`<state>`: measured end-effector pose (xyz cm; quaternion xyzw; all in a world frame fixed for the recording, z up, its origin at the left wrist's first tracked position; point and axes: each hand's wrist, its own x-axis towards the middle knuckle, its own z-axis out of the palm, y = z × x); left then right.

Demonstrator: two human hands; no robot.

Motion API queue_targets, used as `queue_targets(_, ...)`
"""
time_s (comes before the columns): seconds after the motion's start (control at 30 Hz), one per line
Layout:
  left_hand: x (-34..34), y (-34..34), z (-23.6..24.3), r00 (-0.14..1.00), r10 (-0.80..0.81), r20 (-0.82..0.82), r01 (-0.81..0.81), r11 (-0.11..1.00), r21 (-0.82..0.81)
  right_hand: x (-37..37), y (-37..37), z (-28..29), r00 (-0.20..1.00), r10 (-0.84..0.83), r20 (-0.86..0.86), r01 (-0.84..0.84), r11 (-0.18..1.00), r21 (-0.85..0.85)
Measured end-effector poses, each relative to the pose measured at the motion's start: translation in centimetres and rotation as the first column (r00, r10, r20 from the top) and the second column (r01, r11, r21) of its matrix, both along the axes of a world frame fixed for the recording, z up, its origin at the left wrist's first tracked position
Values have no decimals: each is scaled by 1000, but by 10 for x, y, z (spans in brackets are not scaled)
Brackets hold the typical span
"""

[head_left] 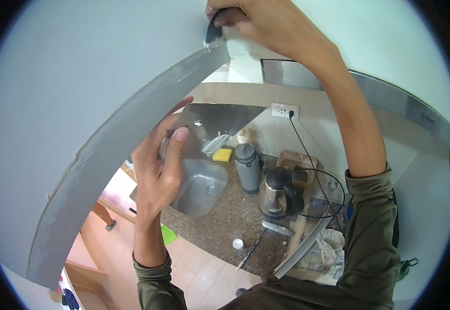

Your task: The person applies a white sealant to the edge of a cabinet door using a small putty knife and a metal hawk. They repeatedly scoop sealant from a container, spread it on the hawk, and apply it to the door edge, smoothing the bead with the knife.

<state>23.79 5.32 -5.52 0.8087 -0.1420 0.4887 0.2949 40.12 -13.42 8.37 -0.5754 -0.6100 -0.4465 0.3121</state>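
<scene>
Hands apart; left hand (pixel 158 165) grips metal sheet (pixel 225 116) smeared with white paste (pixel 217 143), raised above sink (pixel 196 194); right hand (pixel 256 20), higher, clamped on dark curved tool (pixel 213 34), tool tip at far end of grey beam (pixel 121 129); yellow sponge (pixel 222 155) beside sink, grey bottle (pixel 248 170) near kettle (pixel 273 200) on countertop (pixel 204 232)

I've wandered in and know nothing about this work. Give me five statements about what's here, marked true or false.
1. The left hand holds a flat metal plate. True.
2. The right hand is empty. False: it grips a dark scraper.
3. A yellow sponge lies beside the sink. True.
4. The electric kettle stands left of the grey bottle. False: it stands to the bottle's right.
5. A black plug is in the wall socket. True.
</scene>
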Motion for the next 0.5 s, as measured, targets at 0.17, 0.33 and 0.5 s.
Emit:
queue_targets(0.17,-1,6,-3,998,-64,9,64,995,-75,-5,-15,1,992,64,110,-63,998,-9)
queue_targets(0.33,-1,7,-5,998,-69,6,69,994,-84,6,-10,-15,999,-39,12,40,988,-147)
queue_targets(0.5,-5,5,-5,1000,-22,-1,22,995,-93,9,-1,-19,996,-66,54,73,988,-138)
